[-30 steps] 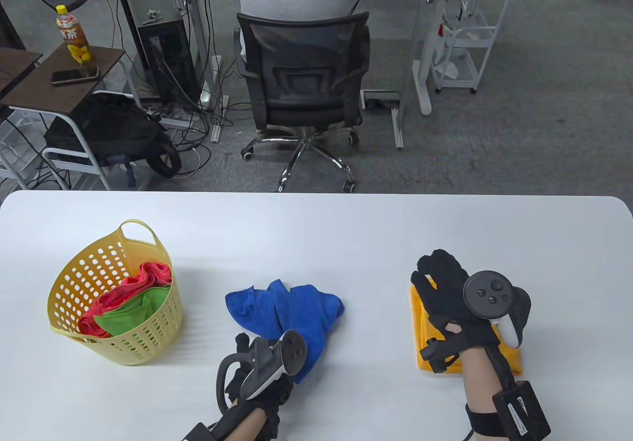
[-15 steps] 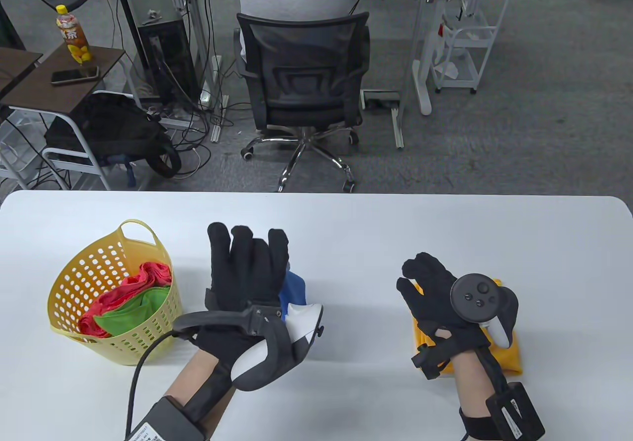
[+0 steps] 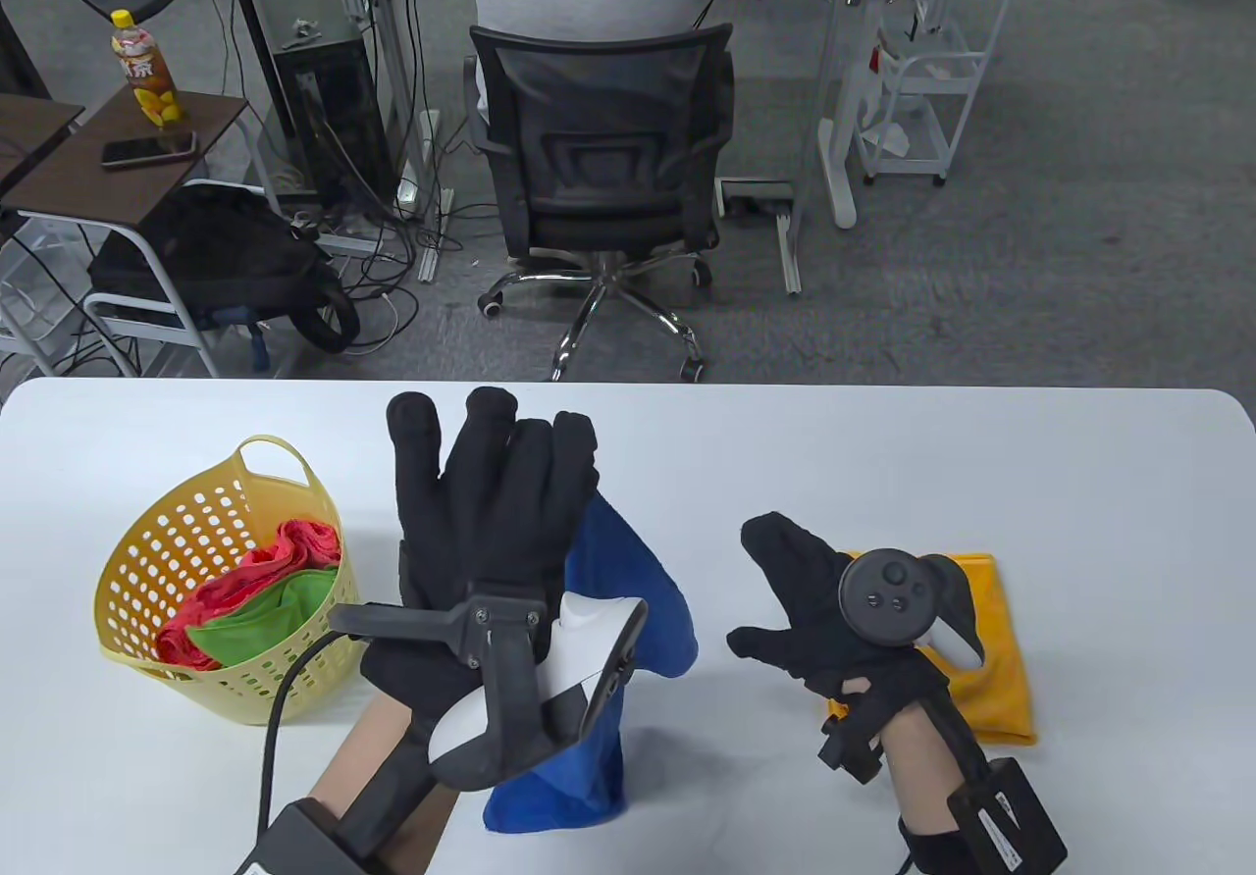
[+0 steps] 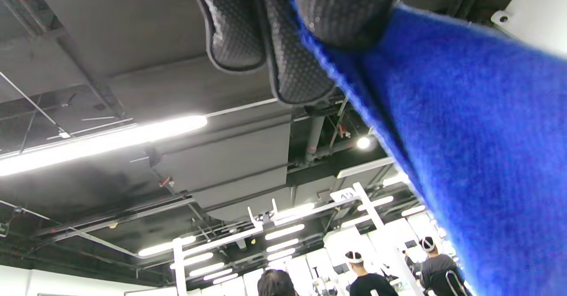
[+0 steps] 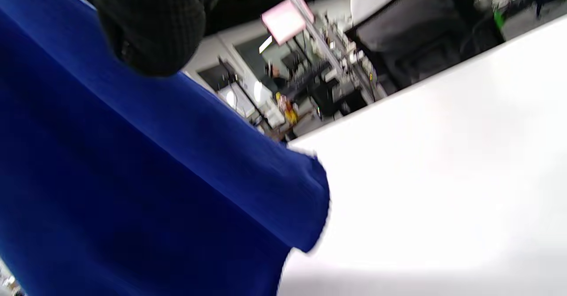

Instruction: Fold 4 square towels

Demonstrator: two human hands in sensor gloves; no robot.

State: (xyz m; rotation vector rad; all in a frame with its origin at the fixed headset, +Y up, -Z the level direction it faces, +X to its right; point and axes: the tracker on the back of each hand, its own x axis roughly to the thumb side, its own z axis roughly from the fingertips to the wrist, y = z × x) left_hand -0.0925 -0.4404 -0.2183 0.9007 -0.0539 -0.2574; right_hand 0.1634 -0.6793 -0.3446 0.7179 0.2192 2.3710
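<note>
Blue towel (image 3: 628, 610) hanging above table (image 3: 981, 463), my left hand (image 3: 481, 532) pinching its top edge. Right hand (image 3: 814, 610) reaching toward it, fingers spread, gripping nothing. Yellow towel (image 3: 991, 649) lying folded beside right hand. Red towel (image 3: 260, 571) and green towel (image 3: 260, 620) waiting in basket (image 3: 186, 522). I'm judging one folded, three remaining.

Blue towel (image 3: 628, 600) hangs lifted; folded yellow towel (image 3: 986, 640) lies flat.
</note>
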